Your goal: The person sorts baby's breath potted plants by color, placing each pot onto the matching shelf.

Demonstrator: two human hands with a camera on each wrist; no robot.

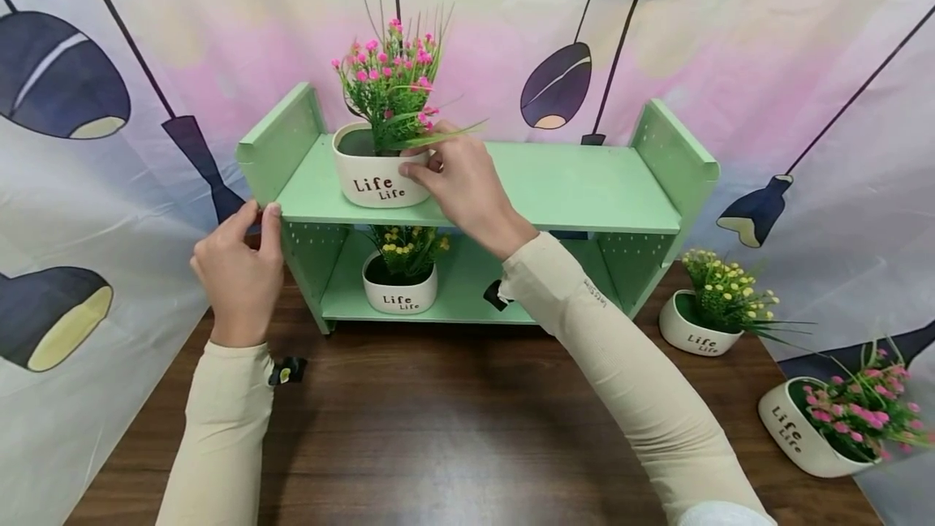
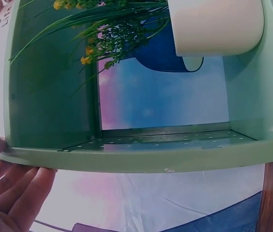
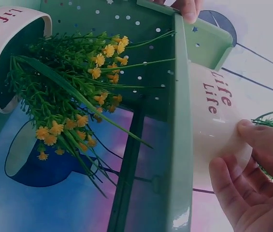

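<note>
Upper-shelf pot [image 1: 376, 185] — one end hidden behind the right hand's fingers [image 1: 423, 175].

The head view is bright, with a soft sheen on the worktop [image 1: 438, 437] at lower centre. The 2 wrist views are dimmer and cool-tinted; in the right one, glare whitens the shelf edge [image 3: 180, 121] at bottom centre.

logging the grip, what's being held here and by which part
The right hand pinches the pink-flowered pot at its right end, near the rim; the left hand grips the green shelf by its left front edge.
</note>
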